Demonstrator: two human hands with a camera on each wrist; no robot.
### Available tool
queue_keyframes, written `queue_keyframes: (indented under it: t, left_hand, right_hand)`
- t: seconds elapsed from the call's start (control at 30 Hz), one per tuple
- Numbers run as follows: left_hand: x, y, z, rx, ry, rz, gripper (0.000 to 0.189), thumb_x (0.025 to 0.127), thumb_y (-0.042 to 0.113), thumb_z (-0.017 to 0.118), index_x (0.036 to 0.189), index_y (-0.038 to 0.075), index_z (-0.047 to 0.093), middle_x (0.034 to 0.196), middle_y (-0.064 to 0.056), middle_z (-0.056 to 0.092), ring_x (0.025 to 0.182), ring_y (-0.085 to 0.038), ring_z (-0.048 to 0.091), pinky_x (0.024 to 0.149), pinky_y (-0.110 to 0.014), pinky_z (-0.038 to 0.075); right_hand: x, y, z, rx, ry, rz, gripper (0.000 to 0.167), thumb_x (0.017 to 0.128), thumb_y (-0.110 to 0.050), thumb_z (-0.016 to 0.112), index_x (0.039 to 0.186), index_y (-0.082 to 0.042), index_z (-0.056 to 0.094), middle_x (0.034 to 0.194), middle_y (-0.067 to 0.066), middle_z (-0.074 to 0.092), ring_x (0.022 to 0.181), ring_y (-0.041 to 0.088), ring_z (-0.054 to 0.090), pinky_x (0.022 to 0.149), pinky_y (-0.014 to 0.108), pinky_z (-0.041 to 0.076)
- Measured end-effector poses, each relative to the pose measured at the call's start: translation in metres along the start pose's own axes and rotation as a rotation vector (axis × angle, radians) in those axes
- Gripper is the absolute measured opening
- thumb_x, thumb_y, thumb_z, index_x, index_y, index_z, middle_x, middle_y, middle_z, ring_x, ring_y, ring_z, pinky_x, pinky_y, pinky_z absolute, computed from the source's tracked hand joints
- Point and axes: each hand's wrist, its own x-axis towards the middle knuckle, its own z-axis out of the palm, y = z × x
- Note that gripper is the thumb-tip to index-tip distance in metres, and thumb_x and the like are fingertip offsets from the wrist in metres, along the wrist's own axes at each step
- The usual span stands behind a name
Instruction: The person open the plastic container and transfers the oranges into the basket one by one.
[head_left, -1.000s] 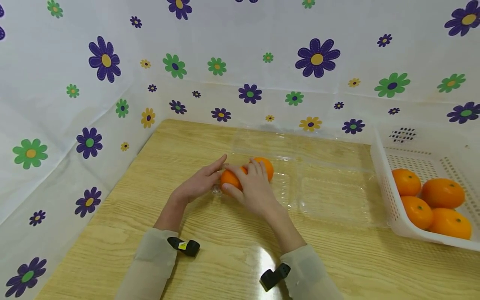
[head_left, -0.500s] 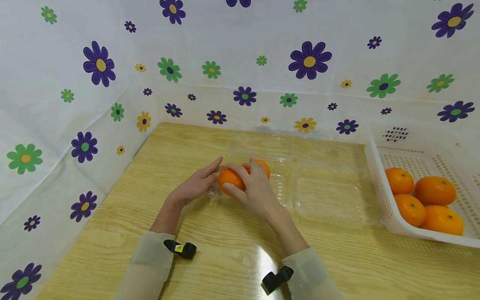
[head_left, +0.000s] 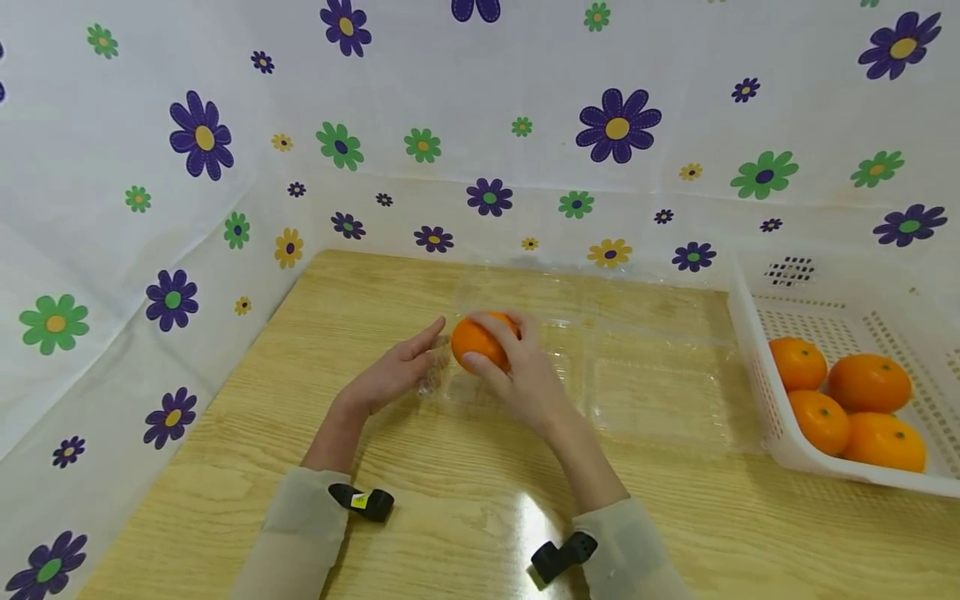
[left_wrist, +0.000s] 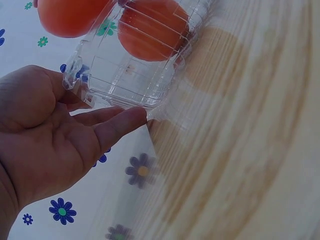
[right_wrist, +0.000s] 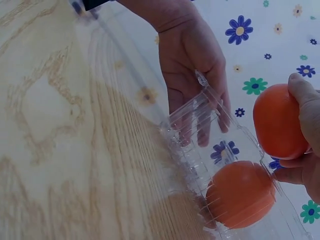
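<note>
My right hand (head_left: 531,379) grips an orange (head_left: 472,343) between thumb and fingers and holds it above the left part of a clear plastic clamshell container (head_left: 660,396). A second orange (right_wrist: 241,195) sits inside the container, as the right wrist view shows; in the head view my right hand mostly covers it. At the container's left end, my left hand (head_left: 392,372) touches the wall with its fingers straight. In the left wrist view its fingertips (left_wrist: 132,116) lie against the clear plastic.
A white perforated basket (head_left: 757,367) with several oranges (head_left: 870,382) stands on the right. The container's clear lid (head_left: 525,292) lies folded back toward the flowered cloth (head_left: 450,183). Bare wooden table (head_left: 420,508) shows in front.
My right hand has lifted the orange slightly and shifted it right, over the other orange. My left hand has stayed at the container's left end. The head view has tilted a little.
</note>
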Motion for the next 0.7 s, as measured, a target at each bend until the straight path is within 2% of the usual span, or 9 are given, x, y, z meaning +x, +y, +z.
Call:
queue_keyframes:
  t: [0.13,0.3,0.57,0.7]
  left_hand:
    - [0.001,-0.001,0.001,-0.015,-0.007,-0.003,0.058,0.109,0.018,0.033,0.161,0.017,0.008,0.162,-0.018,0.023,0.143,-0.037,0.035,0.113,-0.055,0.030]
    - [0.001,-0.002,-0.002,0.017,-0.004,-0.012,0.059,0.109,0.022,0.034,0.161,0.018,0.007,0.162,-0.016,0.024,0.144,-0.035,0.035,0.115,-0.054,0.027]
    - [-0.001,0.004,-0.002,0.038,0.014,-0.026,0.060,0.108,0.024,0.037,0.161,0.018,0.010,0.161,-0.017,0.026,0.143,-0.035,0.035,0.114,-0.054,0.028]
    - [0.000,0.005,0.000,0.052,0.031,-0.039,0.061,0.108,0.026,0.040,0.161,0.019,0.011,0.161,-0.015,0.028,0.143,-0.032,0.037,0.115,-0.053,0.028]
  right_hand:
    - [0.000,0.002,-0.004,0.017,0.032,0.005,0.044,0.098,-0.034,0.063,0.140,-0.024,0.054,0.139,0.021,0.039,0.111,0.037,0.056,0.087,0.049,0.054]
    - [0.002,0.006,-0.007,0.012,0.045,0.003,0.043,0.097,-0.030,0.066,0.138,-0.023,0.057,0.139,0.020,0.038,0.116,0.040,0.054,0.090,0.052,0.053]
    - [0.005,0.008,-0.008,0.010,0.052,-0.035,0.043,0.094,-0.025,0.070,0.136,-0.020,0.060,0.138,0.022,0.039,0.118,0.041,0.053,0.091,0.051,0.053]
    - [0.010,0.009,-0.013,-0.007,0.084,-0.055,0.042,0.093,-0.023,0.072,0.134,-0.020,0.061,0.138,0.021,0.039,0.116,0.041,0.053,0.091,0.052,0.053]
